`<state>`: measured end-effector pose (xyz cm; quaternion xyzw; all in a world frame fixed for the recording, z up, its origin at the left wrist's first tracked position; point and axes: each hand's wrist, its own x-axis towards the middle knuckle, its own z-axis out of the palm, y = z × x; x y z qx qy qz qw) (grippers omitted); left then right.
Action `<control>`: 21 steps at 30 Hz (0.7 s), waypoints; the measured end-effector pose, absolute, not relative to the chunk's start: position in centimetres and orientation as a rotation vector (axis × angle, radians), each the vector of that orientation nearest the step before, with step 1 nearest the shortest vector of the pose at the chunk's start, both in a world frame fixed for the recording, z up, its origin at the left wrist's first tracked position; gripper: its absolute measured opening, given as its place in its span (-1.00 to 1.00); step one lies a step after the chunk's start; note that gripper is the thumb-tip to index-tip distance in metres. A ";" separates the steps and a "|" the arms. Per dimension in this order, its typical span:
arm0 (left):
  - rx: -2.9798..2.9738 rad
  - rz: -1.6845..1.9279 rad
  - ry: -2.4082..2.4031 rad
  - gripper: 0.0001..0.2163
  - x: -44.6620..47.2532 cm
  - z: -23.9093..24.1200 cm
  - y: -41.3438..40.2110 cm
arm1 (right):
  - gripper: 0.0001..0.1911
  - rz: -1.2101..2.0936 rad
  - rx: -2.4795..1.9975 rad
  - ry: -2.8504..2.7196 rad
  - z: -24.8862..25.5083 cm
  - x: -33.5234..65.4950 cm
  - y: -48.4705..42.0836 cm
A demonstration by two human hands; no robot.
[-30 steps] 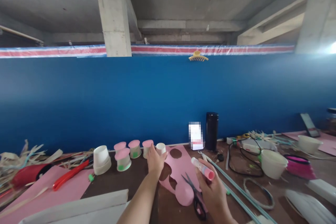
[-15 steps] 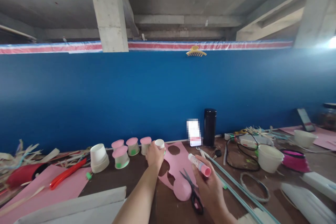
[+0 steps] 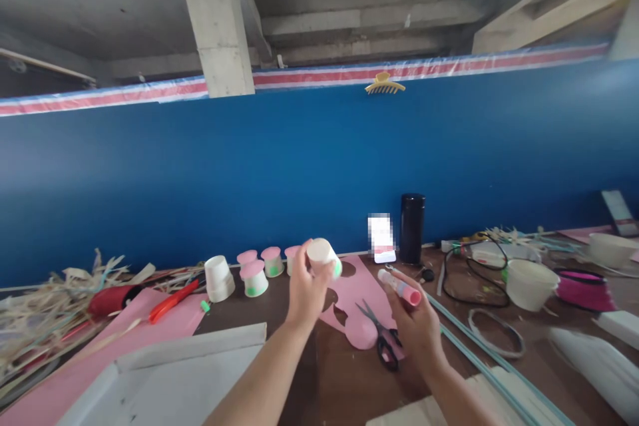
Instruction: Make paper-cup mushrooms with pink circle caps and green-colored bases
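A small white paper cup (image 3: pixel 321 254) with a green patch is gripped in my left hand (image 3: pixel 307 289), lifted above the table and tilted. My right hand (image 3: pixel 417 319) holds a glue stick (image 3: pixel 399 287) with a clear end and a pink end. Between the hands lies a pink paper sheet (image 3: pixel 357 276) with round holes cut from it. On it rest a pink paper circle (image 3: pixel 361 333) and black-handled scissors (image 3: pixel 383 339). To the left stand several cups with pink tops, one of them a pink-topped cup (image 3: pixel 254 278). A plain white cup stack (image 3: pixel 218 278) is beside them.
At the left are a white box lid (image 3: pixel 190 363), a red-handled tool (image 3: pixel 172 301) and paper strips (image 3: pixel 44 313). A black flask (image 3: pixel 412 229) and a lit phone (image 3: pixel 382 238) stand at the back. Blue-green rods (image 3: pixel 492 353), a cable and a white tub (image 3: pixel 531 284) lie right.
My left hand has lifted the white cup off the table and turned it. The glue stick remains in my right hand. The view has shifted, so more of the left side shows.
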<state>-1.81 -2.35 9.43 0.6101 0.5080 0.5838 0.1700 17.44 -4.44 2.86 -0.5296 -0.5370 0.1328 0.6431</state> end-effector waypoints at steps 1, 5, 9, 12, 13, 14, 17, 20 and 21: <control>1.721 1.584 1.398 -0.44 -1.5 8.5 -3.7 | -0.54 0.301 -1.197 -1.216 2.9 17.6 -4.4; 1.621 1.415 1.330 -0.44 -0.8 4.0 -7.1 | -0.52 0.327 -1.148 -1.198 3.0 18.0 -4.2; 1.743 1.341 1.396 -0.50 -1.8 2.2 -7.4 | -0.54 0.362 -1.110 -1.194 3.1 18.0 -4.2; 1.778 1.253 1.410 -0.54 -2.7 2.5 -7.2 | -0.60 0.399 -1.101 -1.207 3.2 17.9 -4.4; 1.792 1.219 1.400 -0.54 -2.8 2.6 -7.2 | -0.62 0.420 -1.094 -1.222 3.2 17.9 -4.5; 1.815 1.186 1.389 -0.53 -2.9 2.6 -7.2 | -0.63 0.435 -1.082 -1.240 3.3 17.8 -4.6; 1.885 1.113 1.378 -0.50 -2.7 2.4 -7.4 | -0.67 0.401 -1.046 -1.303 3.8 17.5 -5.2; 1.928 1.061 1.398 -0.50 -2.4 2.1 -7.7 | -0.77 0.327 -1.018 -1.404 4.6 17.2 -6.1; 1.932 1.043 1.409 -0.50 -2.3 2.1 -7.7 | -0.79 0.327 -1.003 -1.438 4.9 17.1 -6.4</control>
